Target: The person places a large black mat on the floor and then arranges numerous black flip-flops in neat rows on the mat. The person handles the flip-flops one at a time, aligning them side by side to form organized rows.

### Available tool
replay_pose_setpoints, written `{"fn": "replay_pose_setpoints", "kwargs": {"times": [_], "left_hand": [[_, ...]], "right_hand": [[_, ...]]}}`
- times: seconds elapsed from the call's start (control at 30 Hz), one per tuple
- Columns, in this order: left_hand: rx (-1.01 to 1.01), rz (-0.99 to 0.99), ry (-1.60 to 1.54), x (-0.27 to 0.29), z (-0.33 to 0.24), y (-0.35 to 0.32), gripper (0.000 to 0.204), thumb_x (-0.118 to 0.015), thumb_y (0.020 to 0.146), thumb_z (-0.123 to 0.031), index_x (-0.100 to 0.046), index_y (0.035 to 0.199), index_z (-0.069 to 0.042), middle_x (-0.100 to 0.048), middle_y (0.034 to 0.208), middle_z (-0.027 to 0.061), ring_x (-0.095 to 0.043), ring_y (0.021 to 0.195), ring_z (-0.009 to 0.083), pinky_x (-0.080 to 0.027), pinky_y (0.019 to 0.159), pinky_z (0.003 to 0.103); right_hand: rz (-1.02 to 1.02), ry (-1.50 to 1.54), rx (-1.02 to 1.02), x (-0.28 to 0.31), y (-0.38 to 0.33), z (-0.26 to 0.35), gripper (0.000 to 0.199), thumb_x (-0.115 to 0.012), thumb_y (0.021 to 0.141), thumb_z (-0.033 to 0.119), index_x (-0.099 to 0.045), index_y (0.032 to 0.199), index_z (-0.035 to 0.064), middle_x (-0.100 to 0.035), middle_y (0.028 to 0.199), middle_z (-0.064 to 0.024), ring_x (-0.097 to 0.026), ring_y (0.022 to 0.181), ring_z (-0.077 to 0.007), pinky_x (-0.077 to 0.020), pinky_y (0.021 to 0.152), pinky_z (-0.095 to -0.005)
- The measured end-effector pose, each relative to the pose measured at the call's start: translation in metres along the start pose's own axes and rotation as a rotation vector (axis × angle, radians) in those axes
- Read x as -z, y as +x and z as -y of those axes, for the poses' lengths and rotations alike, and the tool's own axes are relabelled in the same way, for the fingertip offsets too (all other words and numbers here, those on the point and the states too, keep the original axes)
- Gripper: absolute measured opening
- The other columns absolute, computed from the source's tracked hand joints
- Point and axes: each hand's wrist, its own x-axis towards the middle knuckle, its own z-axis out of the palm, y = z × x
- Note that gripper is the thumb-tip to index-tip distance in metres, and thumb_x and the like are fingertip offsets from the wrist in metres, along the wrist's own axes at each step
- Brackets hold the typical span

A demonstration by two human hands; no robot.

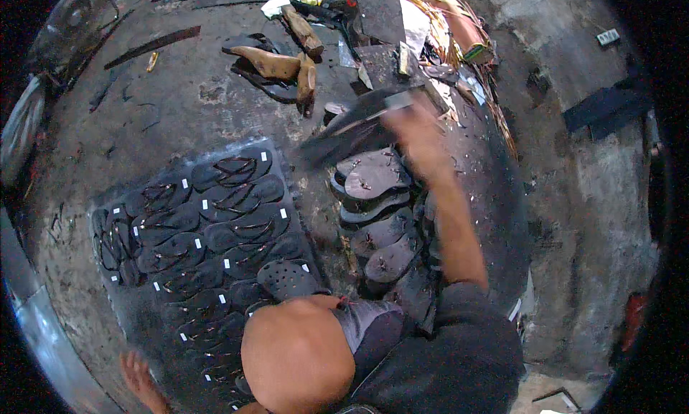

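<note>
My right hand [420,134] is out over the work area, smeared by motion. It seems closed on a dark flat piece [344,134] with a pale edge; its exact kind is too blurred to tell. Just below lies a pile of grey-brown soles [373,176], some with small strap ends showing. My left hand [136,377] is low at the left with its fingers apart, holding nothing, beside a dark mat [136,310]. Rows of black flip-flops [244,231] with small white tags cover the mat. A sole with round holes [286,279] lies at their near right corner.
Wooden shoe lasts [267,62] lie on the ground ahead, near a short wooden block [301,31]. Scraps, papers and a bundle of thin strips [459,26] are heaped at the far right. A dark flat piece [606,109] lies farther right. My bare knee [298,353] rises in front.
</note>
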Motion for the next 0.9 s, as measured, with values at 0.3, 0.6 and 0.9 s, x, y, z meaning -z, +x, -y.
{"fn": "replay_pose_setpoints", "kwargs": {"times": [0.3,0.6,0.9], "left_hand": [[0.182,0.236,0.175,-0.077,0.002,-0.026,0.055,-0.062,0.108,-0.024,-0.047,0.158,-0.006,-0.059,0.147,0.0148,-0.059,0.133,0.0240,-0.049,0.106,0.036],[0.177,0.038,-0.176,-0.051,0.045,-0.047,0.058,-0.066,0.106,-0.033,-0.049,0.155,-0.005,-0.061,0.145,0.0126,-0.060,0.129,0.0224,-0.050,0.103,0.036],[-0.048,-0.399,-0.137,-0.024,-0.048,-0.022,0.048,-0.060,0.107,-0.018,-0.051,0.151,-0.001,-0.062,0.146,0.0188,-0.062,0.134,0.0283,-0.051,0.112,0.039]], "right_hand": [[-0.174,-0.802,-0.066,0.010,-0.060,-0.149,0.082,-0.082,0.081,0.021,-0.047,0.153,0.0018,-0.055,0.146,-0.0312,-0.049,0.141,-0.0457,-0.0412,0.117,-0.0507],[-0.507,-0.691,0.067,0.050,-0.074,-0.232,0.030,-0.056,0.100,0.019,-0.066,0.125,0.0063,-0.072,0.119,-0.0233,-0.071,0.109,-0.0402,-0.0573,0.091,-0.0511],[-0.401,-0.127,0.401,0.038,0.023,-0.006,0.039,-0.060,0.109,0.027,-0.064,0.131,-0.0051,-0.065,0.136,-0.0245,-0.064,0.124,-0.0361,-0.0525,0.108,-0.0450]]}}
